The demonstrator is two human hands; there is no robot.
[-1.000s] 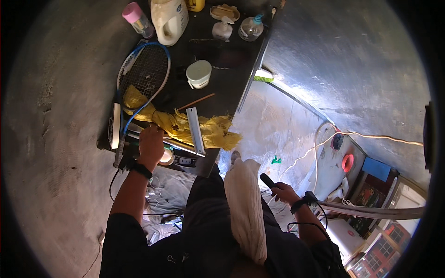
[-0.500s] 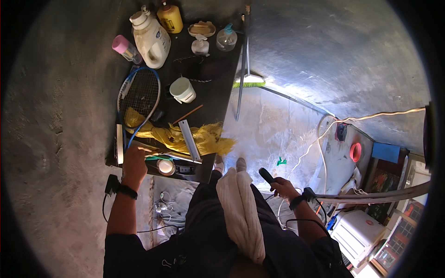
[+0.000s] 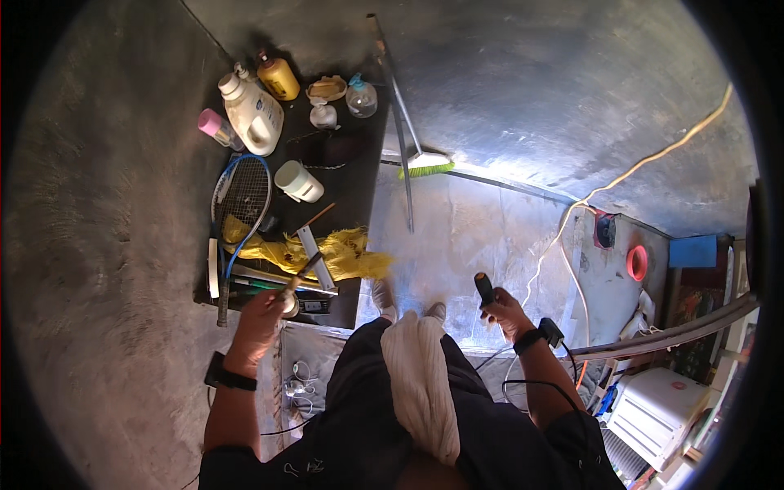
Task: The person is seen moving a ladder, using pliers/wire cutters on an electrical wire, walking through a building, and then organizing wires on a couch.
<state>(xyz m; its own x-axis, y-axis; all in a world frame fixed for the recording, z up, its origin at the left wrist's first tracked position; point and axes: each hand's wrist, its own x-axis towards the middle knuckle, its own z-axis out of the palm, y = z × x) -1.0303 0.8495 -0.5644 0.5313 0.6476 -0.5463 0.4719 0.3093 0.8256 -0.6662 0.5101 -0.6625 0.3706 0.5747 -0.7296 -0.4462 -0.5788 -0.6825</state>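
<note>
Change: half a second ago my left hand (image 3: 260,320) lay on a small round silvery thing at the near edge of the table (image 3: 359,175); now it has lifted a slim tool (image 3: 300,273) off that spot, so I judge the pick-up done.
Left hand: closed around the pale grip of the tool, whose dark shaft slants up and away from my knuckles; I cannot tell what kind of tool it is.
Right hand: as before, wrapped around a black handle (image 3: 484,289) that stands upright above the fist, well apart from the table.
Table: dark, matte, cluttered, just ahead of my left hand.
Yellow cloth (image 3: 339,253): crumpled and soft, just beyond the tool's tip.
Racket (image 3: 241,196): blue-rimmed, strung, lying flat left of the cloth.
Detergent jug (image 3: 255,114): white plastic, glossy, far beyond my left hand, with a pink-capped bottle (image 3: 212,124) beside it.
Mug (image 3: 297,180): white, tipped on its side, between racket and cloth.
Broom (image 3: 407,122): thin metal pole with green bristles, leaning between my two hands' reach.
Towel (image 3: 420,384): pale, ribbed, draped over my lap.
Walls: rough grey plaster.
</note>
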